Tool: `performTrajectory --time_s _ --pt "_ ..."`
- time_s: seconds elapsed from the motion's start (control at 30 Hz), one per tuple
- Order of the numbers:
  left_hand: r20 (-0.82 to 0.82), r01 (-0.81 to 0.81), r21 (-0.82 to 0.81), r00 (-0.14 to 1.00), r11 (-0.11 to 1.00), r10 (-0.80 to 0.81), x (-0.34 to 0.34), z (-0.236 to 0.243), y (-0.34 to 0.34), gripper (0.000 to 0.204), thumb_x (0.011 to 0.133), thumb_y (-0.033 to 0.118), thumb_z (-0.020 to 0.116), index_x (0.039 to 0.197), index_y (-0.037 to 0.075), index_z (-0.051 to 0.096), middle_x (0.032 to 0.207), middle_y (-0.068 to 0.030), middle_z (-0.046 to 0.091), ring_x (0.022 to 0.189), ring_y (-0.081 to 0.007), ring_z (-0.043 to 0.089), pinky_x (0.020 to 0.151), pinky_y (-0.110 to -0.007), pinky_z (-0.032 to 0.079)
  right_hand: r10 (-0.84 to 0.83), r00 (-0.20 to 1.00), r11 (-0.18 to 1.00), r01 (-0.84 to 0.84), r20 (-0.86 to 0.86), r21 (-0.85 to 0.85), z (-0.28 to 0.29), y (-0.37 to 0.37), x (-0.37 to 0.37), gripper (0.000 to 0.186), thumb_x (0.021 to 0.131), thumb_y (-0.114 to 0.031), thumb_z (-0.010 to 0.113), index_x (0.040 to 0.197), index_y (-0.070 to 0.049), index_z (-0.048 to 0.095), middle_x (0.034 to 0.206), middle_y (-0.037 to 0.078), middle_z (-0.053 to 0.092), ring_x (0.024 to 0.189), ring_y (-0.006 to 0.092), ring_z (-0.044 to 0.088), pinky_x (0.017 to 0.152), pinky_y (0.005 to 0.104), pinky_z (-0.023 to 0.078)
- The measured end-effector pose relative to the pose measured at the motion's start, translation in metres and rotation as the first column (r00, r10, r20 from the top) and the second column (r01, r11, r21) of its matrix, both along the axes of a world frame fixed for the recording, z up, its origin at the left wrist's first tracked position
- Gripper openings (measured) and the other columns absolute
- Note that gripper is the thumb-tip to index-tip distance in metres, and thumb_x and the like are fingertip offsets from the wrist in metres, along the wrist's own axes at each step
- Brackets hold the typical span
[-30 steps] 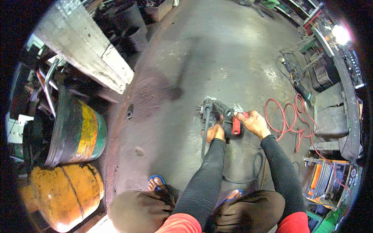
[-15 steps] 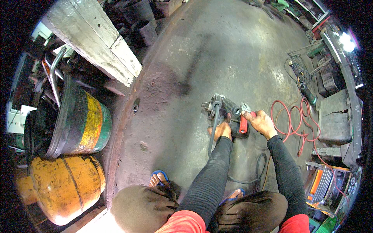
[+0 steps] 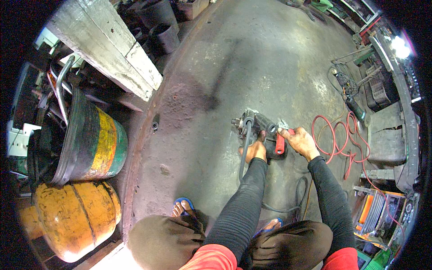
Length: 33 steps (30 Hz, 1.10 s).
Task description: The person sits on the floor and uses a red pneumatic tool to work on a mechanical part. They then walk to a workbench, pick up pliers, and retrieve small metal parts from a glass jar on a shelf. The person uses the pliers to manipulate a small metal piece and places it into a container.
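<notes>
A dark, greasy metal part (image 3: 265,122) with a round opening and a thick black hose (image 3: 248,135) is in front of me, low over the floor. My left hand (image 3: 255,150) is closed on its near side, beside the hose. In my right hand (image 3: 300,141) is a pair of red-handled pliers (image 3: 280,145), with one handle pointing down toward me. Their silver jaws are up against the right side of the part, next to its opening; whether they grip it is too small to tell. My left fingers are partly hidden under the part.
A red coiled hose (image 3: 335,146) lies on the floor to the right, near a corded tool (image 3: 356,108). At left are a black bucket with yellow and green bands (image 3: 104,144), an orange gas cylinder (image 3: 74,216) and a white post (image 3: 108,42). A small ring (image 3: 155,125) sits on the floor.
The whole view has shifted very slightly. Both hands, the metal part and the pliers keep nearly the same places relative to each other.
</notes>
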State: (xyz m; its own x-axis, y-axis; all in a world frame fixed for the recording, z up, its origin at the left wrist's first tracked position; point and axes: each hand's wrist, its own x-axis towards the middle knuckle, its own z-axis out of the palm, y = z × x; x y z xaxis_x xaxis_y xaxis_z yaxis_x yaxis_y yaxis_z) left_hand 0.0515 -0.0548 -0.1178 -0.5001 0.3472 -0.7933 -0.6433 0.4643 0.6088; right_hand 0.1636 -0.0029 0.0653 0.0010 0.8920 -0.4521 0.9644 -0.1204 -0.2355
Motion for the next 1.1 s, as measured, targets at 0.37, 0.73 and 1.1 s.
performTrajectory --time_s 0.37,0.73,1.1 --pt "-0.141 0.033 -0.172 0.988 0.984 -0.058 -0.004 0.033 -0.002 0.086 0.062 0.036 0.098 0.119 -0.012 0.055 0.115 -0.0244 0.067 0.099 -0.0365 0.067 0.092 -0.044 0.053 0.075 0.997 0.984 -0.079 0.031 0.158 -0.034 -0.005 0.012 0.077 0.088 -0.074 0.059 0.097 0.001 0.071 0.091 0.031 0.069 0.092 0.0492 0.068 0.076 0.0517 0.053" --pt "-0.192 0.006 -0.304 0.979 0.953 -0.067 -0.005 0.04 0.001 0.055 0.064 0.019 0.096 0.104 -0.009 0.068 0.098 -0.0179 0.073 0.081 -0.0295 0.069 0.075 -0.042 0.055 0.472 0.843 0.863 -0.502 0.257 0.061 -0.019 -0.002 0.012 0.034 0.102 -0.046 0.051 0.132 -0.031 0.059 0.097 0.022 0.066 0.09 0.0433 0.07 0.071 0.0465 0.058" --pt "-0.045 0.099 -0.193 0.993 0.976 -0.11 -0.015 0.062 -0.005 0.102 0.059 0.04 0.101 0.127 -0.012 0.047 0.123 -0.0279 0.064 0.109 -0.0372 0.066 0.098 -0.041 0.052 0.47 0.838 0.864 -0.501 0.277 0.051 -0.041 -0.002 0.022 0.034 0.106 -0.043 0.046 0.138 -0.043 0.057 0.095 0.021 0.065 0.085 0.0405 0.07 0.066 0.0457 0.058"
